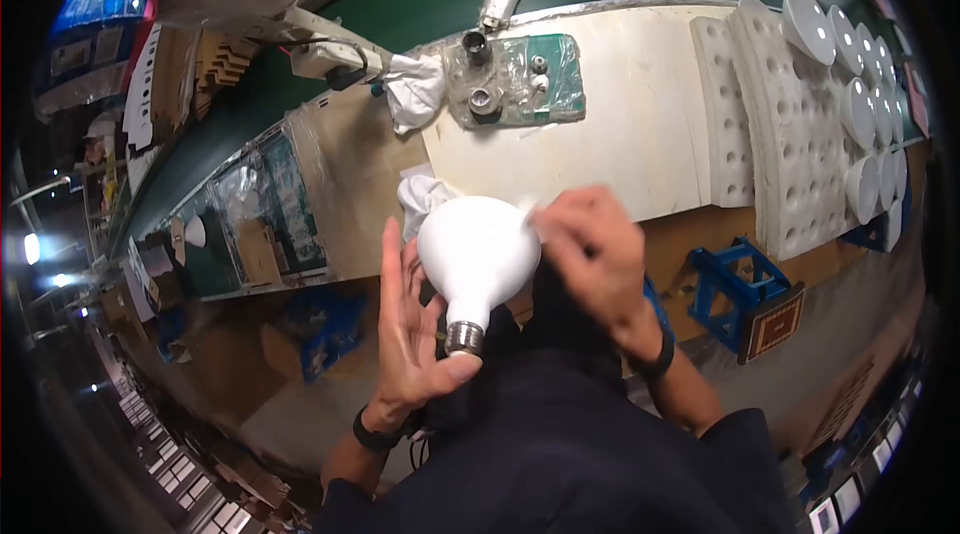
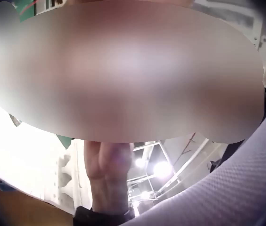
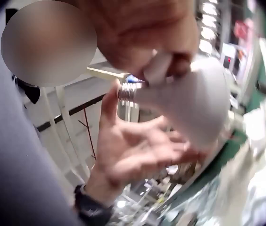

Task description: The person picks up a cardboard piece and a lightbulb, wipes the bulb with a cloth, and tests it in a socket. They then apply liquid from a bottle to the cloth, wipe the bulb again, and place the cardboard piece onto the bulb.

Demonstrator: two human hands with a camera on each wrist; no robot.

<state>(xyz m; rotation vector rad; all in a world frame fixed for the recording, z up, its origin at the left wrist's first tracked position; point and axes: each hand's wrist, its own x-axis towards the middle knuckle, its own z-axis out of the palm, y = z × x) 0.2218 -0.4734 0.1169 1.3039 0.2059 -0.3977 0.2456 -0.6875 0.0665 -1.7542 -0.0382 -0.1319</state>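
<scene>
A white reflector-shaped light bulb (image 1: 480, 244) with a silver screw base is held up in front of the body, base toward the person. My left hand (image 1: 405, 334) holds it, thumb against the end of the base and fingers along the globe's far side. At the globe's other side is my right hand (image 1: 595, 254), blurred in the head view. Its bent fingers pinch a small white cloth (image 3: 157, 68), which lies against the bulb's neck in the right wrist view. Most of the left wrist view is blurred out.
On the bench (image 1: 640, 104) sits a plastic-wrapped green board (image 1: 565, 64) with sockets. White cloths (image 1: 413, 94) lie by it. Perforated foam trays (image 1: 810, 154) and several white bulbs (image 1: 808, 29) stand at the right. A blue stool (image 1: 720, 284) is below the bench.
</scene>
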